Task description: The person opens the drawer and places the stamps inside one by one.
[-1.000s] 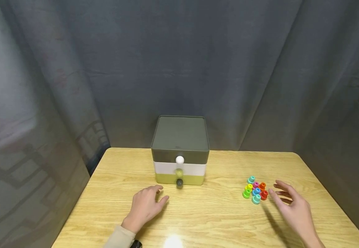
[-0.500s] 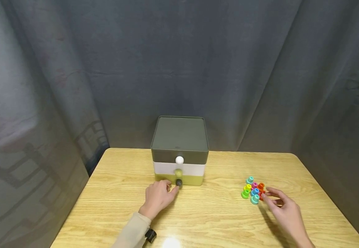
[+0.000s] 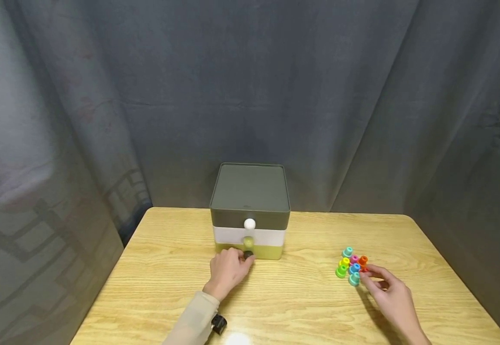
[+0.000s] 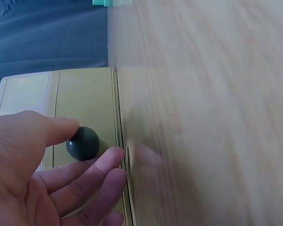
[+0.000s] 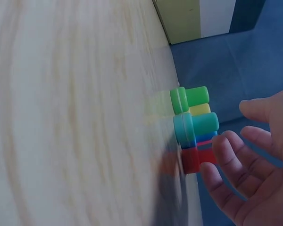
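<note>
My left hand is at the lowest drawer of a small three-tier drawer box. Thumb and index finger pinch the round dark knob on its yellow-green front. To the right, my right hand reaches to the edge of a cluster of colourful pegs with wide round bases. Its fingers, loosely bent, come right up to a red peg, with the thumb held apart. A teal peg and a green peg stand beside it. Blue, yellow, pink and orange pegs are bunched there too.
Above the dark knob are a yellow-green knob and a white knob. The box stands near the back edge of a light wooden table. Grey curtains hang behind and at both sides.
My left hand has moved right and forward to the dark knob and taken hold of it. My right hand has moved left, up against the pegs. The drawers look unmoved.
</note>
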`<act>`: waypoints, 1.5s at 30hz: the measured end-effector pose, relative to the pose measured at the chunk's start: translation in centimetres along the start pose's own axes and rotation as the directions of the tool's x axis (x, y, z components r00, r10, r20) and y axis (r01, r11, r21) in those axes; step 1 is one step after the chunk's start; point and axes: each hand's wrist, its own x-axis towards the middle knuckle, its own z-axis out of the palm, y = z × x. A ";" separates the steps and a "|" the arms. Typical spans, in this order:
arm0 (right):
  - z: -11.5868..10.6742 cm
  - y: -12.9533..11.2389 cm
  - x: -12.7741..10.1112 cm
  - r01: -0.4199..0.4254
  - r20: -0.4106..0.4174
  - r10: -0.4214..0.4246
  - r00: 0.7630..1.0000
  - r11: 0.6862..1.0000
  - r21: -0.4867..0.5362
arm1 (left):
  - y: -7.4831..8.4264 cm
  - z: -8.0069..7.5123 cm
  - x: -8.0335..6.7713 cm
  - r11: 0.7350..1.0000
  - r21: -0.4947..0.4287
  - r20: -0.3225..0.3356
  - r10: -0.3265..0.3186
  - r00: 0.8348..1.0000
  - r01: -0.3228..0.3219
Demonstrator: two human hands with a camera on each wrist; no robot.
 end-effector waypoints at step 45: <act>0.8 0.5 0.6 -0.006 0.118 0.014 0.993 0.998 -0.070 | 0.3 -4.0 -9.3 0.968 0.126 0.099 0.205 0.974 -0.216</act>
